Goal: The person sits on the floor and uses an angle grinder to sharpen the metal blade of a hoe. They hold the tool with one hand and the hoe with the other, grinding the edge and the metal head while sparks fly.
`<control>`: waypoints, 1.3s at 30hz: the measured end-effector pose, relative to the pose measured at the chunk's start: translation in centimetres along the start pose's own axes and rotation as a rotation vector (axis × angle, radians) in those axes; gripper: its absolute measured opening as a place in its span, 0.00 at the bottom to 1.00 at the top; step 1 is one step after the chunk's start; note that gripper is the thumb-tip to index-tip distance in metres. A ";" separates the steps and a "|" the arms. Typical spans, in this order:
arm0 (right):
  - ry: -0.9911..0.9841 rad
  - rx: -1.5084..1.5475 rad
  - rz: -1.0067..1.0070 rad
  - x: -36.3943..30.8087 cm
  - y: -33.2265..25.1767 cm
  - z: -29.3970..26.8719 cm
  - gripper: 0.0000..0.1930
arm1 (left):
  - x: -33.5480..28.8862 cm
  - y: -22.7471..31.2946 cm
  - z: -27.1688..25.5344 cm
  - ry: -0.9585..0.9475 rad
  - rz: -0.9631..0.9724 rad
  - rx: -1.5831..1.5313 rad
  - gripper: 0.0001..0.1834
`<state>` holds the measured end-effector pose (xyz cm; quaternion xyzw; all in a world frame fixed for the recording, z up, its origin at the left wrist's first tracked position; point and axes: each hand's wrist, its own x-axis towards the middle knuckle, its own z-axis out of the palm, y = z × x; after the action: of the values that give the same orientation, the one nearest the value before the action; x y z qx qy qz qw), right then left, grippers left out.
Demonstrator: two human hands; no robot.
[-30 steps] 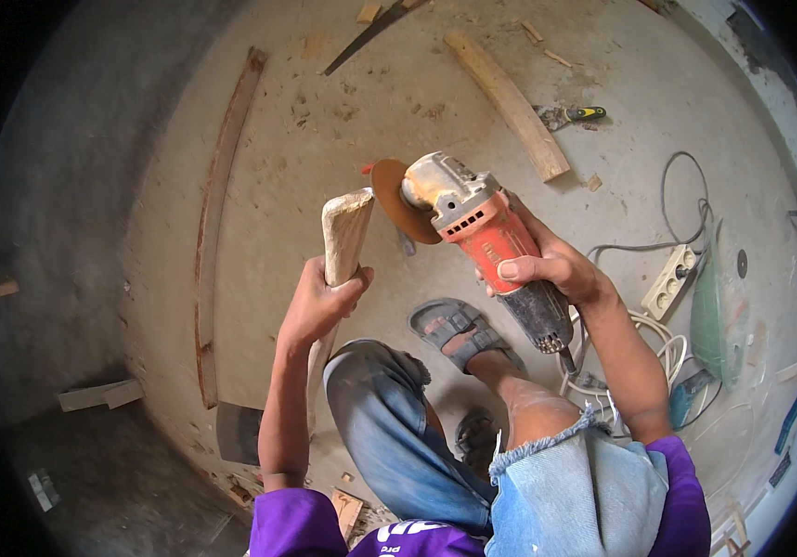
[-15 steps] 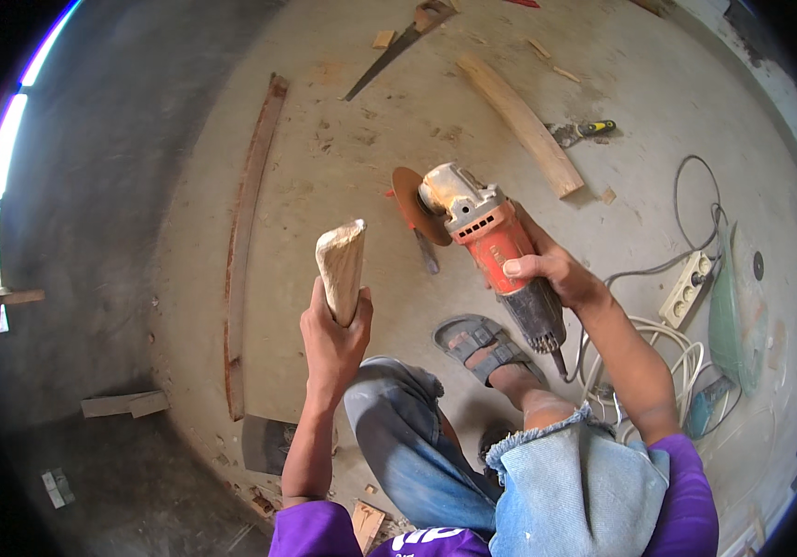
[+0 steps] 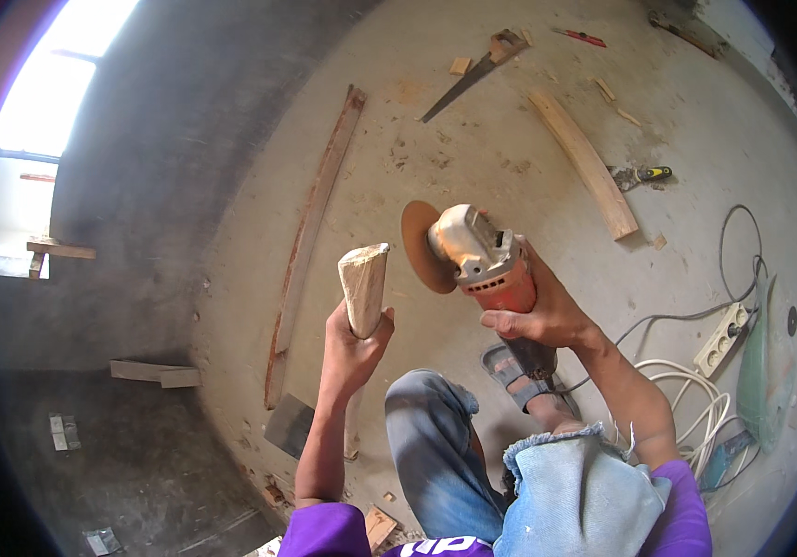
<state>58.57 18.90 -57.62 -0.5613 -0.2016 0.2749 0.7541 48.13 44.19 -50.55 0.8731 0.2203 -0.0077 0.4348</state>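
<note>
In my left hand (image 3: 354, 348) is a pale piece of wood (image 3: 364, 286), held upright with the fingers wrapped round it and its broad end up. My right hand (image 3: 547, 306) grips the red body of an angle grinder (image 3: 505, 278) with a grey metal head. The grinder's brown disc (image 3: 424, 247) faces the wood, a small gap apart from it. Whether the disc spins I cannot tell. Part of the grinder's dark rear end shows below my right hand, above my sandalled foot (image 3: 514, 376).
A long plank (image 3: 315, 241) lies to the left, a shorter board (image 3: 584, 167) to the right beside a scraper (image 3: 640, 176). Farther off are a handsaw (image 3: 477, 74) and a red cutter (image 3: 581, 37). Cables run to a power strip (image 3: 723, 340) at right.
My view has turned, so the floor things sit farther right and lower. The grinder has tilted, its head nearer the wood's top. Both hands keep their hold.
</note>
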 end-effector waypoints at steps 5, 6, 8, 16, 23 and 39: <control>-0.016 -0.084 -0.021 0.8 0.4 0.6 0.52 | -0.1 0.3 -0.1 -0.018 -0.001 0.007 0.08; -0.026 -0.089 -0.034 1.1 0.8 0.5 0.52 | 0.0 0.2 -0.3 -0.016 -0.006 -0.002 0.08; -0.011 -0.108 -0.061 1.2 1.8 0.6 0.51 | -0.1 0.1 -0.4 -0.023 -0.019 -0.013 0.08; -0.014 -0.032 -0.081 1.6 1.4 1.2 0.47 | 0.0 -0.4 -1.1 -0.057 -0.022 -0.025 0.09; 0.080 -0.133 -0.189 2.3 2.6 2.0 0.43 | 0.2 -0.6 -1.8 -0.073 -0.032 -0.009 0.10; 0.118 0.154 -0.144 2.4 3.2 4.4 0.39 | 0.1 -0.1 1.1 0.160 0.051 0.021 0.08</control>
<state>57.09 24.38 -59.40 -0.5011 -0.1751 0.2010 0.8233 48.40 43.50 -51.34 0.8807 0.2320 0.0709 0.4068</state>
